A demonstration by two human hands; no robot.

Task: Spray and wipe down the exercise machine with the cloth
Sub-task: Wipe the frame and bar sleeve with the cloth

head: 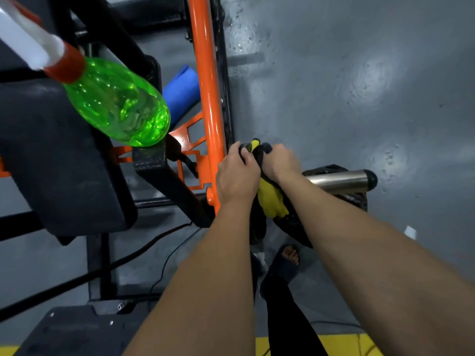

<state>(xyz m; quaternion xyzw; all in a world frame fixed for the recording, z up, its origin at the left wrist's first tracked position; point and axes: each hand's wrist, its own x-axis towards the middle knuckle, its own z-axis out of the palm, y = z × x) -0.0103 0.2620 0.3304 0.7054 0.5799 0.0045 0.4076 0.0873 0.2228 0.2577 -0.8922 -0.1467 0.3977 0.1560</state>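
The exercise machine has an orange upright bar [208, 80] and black padded parts. Right of that bar, my left hand [237, 176] and my right hand [280, 163] both grip a yellow and black cloth [270, 199], bunched between them. The cloth hangs down below my hands. A green spray bottle [120, 104] with a white and red trigger head stands on the black pad [51, 163] at the upper left, away from both hands.
A steel weight peg with a black end cap [341, 179] sticks out to the right, just behind my right wrist. A blue foam roller [182, 91] lies behind the orange bar. Cables [144, 250] run over the grey floor. My foot [289, 255] stands below.
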